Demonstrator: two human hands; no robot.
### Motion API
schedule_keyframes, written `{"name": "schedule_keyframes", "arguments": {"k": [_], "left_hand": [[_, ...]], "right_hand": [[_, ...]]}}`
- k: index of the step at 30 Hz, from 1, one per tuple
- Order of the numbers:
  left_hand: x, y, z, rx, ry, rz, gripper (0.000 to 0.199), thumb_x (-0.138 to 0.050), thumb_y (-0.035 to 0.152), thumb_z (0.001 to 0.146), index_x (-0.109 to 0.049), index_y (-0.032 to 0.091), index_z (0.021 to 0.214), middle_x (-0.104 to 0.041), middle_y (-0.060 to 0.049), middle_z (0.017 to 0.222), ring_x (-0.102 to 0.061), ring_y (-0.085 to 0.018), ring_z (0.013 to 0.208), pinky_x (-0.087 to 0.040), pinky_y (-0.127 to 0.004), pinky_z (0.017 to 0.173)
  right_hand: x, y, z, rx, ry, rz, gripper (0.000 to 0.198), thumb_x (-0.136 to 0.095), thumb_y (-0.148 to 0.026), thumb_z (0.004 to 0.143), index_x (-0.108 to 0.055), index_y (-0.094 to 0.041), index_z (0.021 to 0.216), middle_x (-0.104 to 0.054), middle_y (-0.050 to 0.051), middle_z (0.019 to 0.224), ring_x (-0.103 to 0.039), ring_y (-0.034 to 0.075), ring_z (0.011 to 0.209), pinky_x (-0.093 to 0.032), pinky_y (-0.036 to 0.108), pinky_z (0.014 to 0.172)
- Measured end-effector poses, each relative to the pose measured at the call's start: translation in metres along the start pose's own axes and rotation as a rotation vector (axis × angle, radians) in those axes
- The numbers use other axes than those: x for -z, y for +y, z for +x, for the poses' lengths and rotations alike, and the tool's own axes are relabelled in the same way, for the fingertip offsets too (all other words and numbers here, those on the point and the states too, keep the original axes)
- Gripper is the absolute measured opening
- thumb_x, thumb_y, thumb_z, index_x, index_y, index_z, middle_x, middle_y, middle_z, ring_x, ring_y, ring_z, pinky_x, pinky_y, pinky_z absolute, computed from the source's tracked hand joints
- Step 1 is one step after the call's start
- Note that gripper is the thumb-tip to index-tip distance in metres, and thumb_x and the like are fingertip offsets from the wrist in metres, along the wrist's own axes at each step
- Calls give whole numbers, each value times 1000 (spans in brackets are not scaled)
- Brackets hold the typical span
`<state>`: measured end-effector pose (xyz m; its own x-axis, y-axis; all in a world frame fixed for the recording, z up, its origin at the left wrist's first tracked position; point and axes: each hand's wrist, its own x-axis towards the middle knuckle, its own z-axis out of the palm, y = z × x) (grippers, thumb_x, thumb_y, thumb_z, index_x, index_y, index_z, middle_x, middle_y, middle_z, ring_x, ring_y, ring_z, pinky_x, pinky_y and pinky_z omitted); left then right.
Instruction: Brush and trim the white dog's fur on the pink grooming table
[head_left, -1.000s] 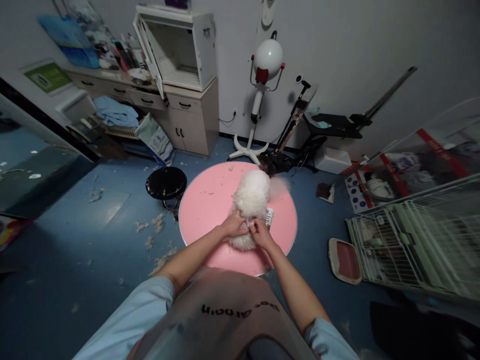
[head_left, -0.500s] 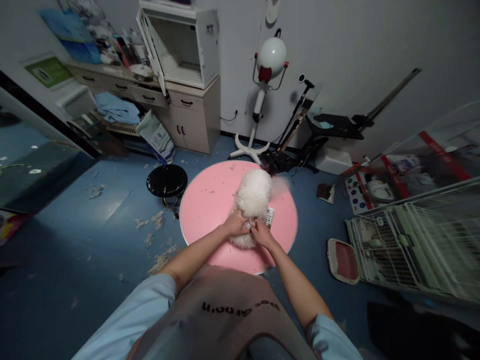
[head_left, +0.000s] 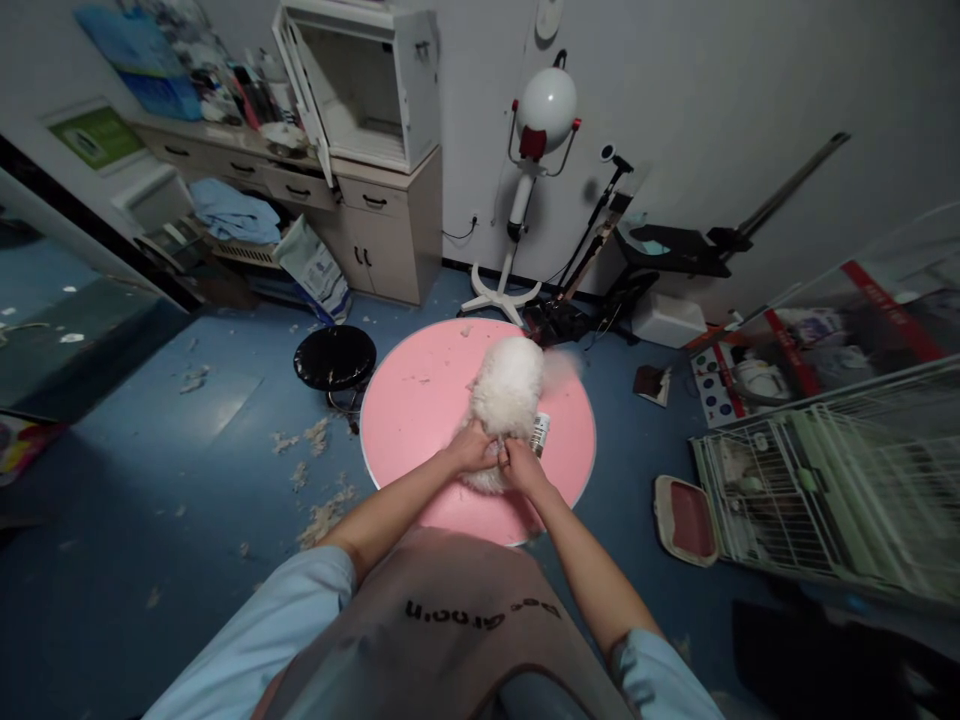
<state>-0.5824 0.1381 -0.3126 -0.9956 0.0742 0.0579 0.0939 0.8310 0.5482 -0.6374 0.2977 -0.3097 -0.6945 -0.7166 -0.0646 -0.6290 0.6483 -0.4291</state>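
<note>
A small dog [head_left: 510, 378] with fluffy white fur is on a round pink table [head_left: 405, 420]. Its tail is a blur at the far right. My left hand [head_left: 474, 449] is closed on the fur near the dog's front end. Close beside it, my right hand [head_left: 522, 464] is pinched, its fingertips almost meeting the left ones. Whatever lies between those fingertips is too small to make out. Next to my right hand, a white packet or container with printing [head_left: 540, 432] lies on the table. The dog's face is hidden from this angle.
Left of the table stands a black stool [head_left: 334, 358], with fur clumps [head_left: 324, 518] on the floor. A white stand dryer [head_left: 517, 200] rises behind the table. Wire cages [head_left: 787, 490] and a litter tray [head_left: 686, 520] are at right; an open white cabinet [head_left: 360, 90] sits on drawers.
My hands have shifted very slightly at the same spot on the dog, and the pale bit between the fingertips shows less. The tail blur has changed shape. The view has moved slightly.
</note>
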Motion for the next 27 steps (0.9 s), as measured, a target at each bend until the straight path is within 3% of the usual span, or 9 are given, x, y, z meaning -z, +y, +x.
{"name": "schedule_keyframes", "arguments": {"k": [15,20,27], "left_hand": [[-3,0,2,-1,-24,21,51,-63,39,72,-60,19,118,-51,-13,118,-46,-30,112,-40,-40,95],[-3,-2,4,21,-48,5,52,-62,37,72,-57,21,121,-53,-10,121,-48,-28,112,-42,-38,95],[-2,0,8,-18,-43,-13,51,-62,38,72,-58,21,120,-56,-11,122,-49,-28,114,-43,-38,96]], "right_hand": [[4,9,-7,50,3,116,8,-42,-13,76,-45,-19,72,-51,3,74,-45,16,71,-35,28,67],[4,10,-12,68,13,224,10,-39,-13,78,-47,-19,78,-53,2,78,-47,16,73,-37,27,69],[4,0,-7,-52,-5,7,11,-46,-22,83,-53,-17,89,-57,7,87,-50,18,81,-35,28,72]]}}
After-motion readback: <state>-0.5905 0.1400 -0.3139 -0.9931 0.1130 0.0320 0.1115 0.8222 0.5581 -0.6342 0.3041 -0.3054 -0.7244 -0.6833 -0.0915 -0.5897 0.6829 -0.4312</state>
